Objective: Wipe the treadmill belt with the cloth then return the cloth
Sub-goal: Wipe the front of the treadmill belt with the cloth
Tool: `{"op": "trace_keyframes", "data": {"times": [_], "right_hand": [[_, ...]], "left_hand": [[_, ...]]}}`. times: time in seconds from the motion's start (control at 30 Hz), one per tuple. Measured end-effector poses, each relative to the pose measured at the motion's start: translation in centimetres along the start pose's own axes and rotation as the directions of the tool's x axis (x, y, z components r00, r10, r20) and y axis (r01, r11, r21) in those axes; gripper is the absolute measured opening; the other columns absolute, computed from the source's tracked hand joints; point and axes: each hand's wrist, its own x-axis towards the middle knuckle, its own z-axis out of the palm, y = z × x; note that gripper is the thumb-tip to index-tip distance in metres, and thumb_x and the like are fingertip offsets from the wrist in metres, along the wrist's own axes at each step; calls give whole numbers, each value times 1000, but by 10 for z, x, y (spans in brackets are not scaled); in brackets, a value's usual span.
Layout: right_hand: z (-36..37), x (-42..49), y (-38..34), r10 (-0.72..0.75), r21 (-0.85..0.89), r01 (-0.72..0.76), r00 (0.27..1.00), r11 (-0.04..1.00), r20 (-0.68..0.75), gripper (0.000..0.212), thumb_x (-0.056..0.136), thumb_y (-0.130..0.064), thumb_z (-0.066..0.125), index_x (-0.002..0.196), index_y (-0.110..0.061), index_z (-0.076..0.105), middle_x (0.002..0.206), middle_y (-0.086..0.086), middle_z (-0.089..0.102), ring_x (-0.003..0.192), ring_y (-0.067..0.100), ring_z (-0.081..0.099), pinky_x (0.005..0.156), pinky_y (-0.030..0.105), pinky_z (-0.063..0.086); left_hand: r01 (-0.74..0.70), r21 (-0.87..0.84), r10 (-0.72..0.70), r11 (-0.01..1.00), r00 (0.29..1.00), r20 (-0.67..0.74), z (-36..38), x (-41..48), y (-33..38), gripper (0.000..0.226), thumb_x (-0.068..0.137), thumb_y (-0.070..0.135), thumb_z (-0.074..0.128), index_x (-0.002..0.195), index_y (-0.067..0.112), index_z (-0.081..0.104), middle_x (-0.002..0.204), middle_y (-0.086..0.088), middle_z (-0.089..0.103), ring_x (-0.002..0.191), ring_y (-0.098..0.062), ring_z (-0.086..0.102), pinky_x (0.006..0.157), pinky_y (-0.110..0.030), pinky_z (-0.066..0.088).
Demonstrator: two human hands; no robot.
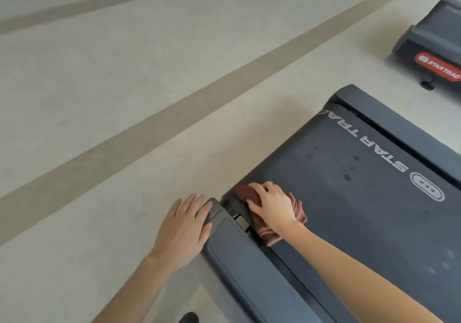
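The dark treadmill belt [349, 210] with white STAR TRAC lettering fills the lower right, with a few dark spots near its middle. A reddish-brown cloth [298, 209] lies bunched at the belt's left rear corner. My right hand [270, 206] presses down on the cloth, fingers spread over it and thumb along its left side. My left hand [184, 228] rests with straight fingers on the rear end of the treadmill's left side rail [239, 268], holding nothing.
Pale floor [124, 98] with tan stripes spreads to the left and beyond the belt's end. A second treadmill [434, 38] with a red STAR TRAC badge stands at the upper right. A dark shoe tip [189, 317] shows at the bottom edge.
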Motion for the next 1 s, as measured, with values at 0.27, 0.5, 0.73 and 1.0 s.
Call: {"op": "trace_keyframes", "data": {"times": [0.27, 0.5, 0.73, 1.0], "right_hand": [[-117, -75, -58, 146, 185, -181, 971, 966, 187, 40, 90, -56, 44, 128, -44, 45, 111, -16, 55, 108, 9, 49, 86, 28, 42], [-317, -107, -142, 187, 177, -177, 981, 968, -42, 36, 88, -50, 55, 123, -41, 53, 105, -16, 58, 102, 8, 50, 77, 26, 38], [-494, -135, -231, 122, 71, -108, 965, 992, -233, 37, 73, -34, 78, 108, -28, 67, 86, -9, 63, 79, 17, 62, 55, 27, 47], [-583, -152, -275, 144, 68, -130, 950, 989, -279, 35, 75, -34, 76, 108, -25, 68, 86, -7, 65, 80, 17, 61, 58, 23, 37]], "left_hand": [[-177, -20, 175, 984, 982, -72, -142, -9, -19, 40, 80, 30, 66, 116, 13, 64, 123, -7, 62, 117, -24, 57, 99, -48, 44], [-271, 11, 269, 963, 951, -155, -313, -40, -26, 40, 79, 34, 62, 115, 15, 64, 122, -7, 62, 115, -25, 57, 96, -47, 45], [-224, -49, 216, 973, 967, -135, -493, -84, -32, 46, 88, 42, 47, 128, 20, 55, 132, -2, 55, 121, -21, 51, 103, -44, 39], [-337, 37, 339, 941, 933, -124, -611, -105, -37, 46, 92, 43, 38, 131, 23, 51, 138, -3, 50, 127, -23, 45, 107, -47, 32]]}}
